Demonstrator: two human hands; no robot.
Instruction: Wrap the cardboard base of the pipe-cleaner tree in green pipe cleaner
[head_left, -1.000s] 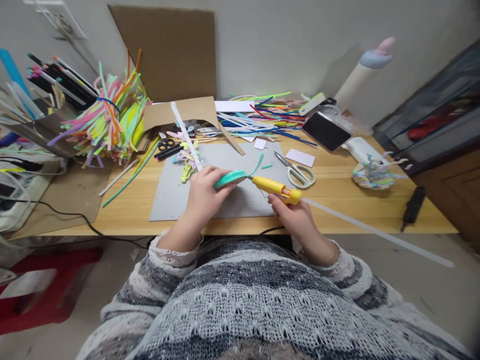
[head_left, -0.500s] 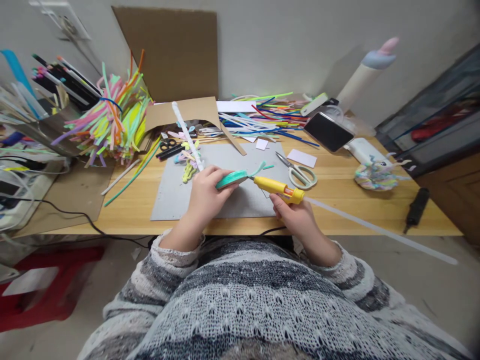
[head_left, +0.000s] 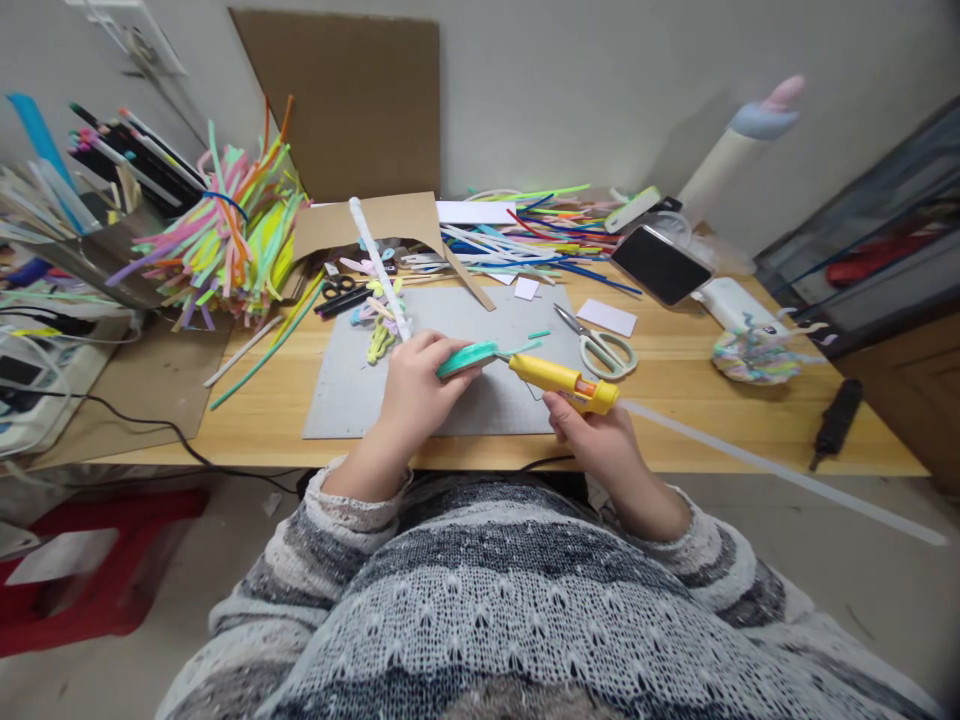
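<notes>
Fingers of my left hand [head_left: 424,395] pinch a teal fuzzy piece [head_left: 469,358] that looks wound from pipe cleaner, and a loose strand sticks out of it to the right. A white fuzzy stick [head_left: 373,258] rises away from the same hand; whether it joins the teal piece is hidden. My right hand [head_left: 604,438] is wrapped round a yellow glue gun [head_left: 551,375], its nozzle close to the teal piece's right end. Out of the gun's back runs a long translucent glue stick [head_left: 780,468]. Below the hands lies a grey cutting mat [head_left: 337,405].
Scissors [head_left: 606,352] and a white card [head_left: 607,316] lie right of the mat. Loose pipe cleaners [head_left: 525,245] spread along the back, near a phone [head_left: 661,265]. A pipe-cleaner bundle [head_left: 217,240] stands left. A black tool [head_left: 836,425] lies near the right edge.
The teal piece's loose strand has dropped from an upward curl to lying nearly level. The glue gun has shifted slightly right, its nozzle still near the teal piece. Both hands keep their grip.
</notes>
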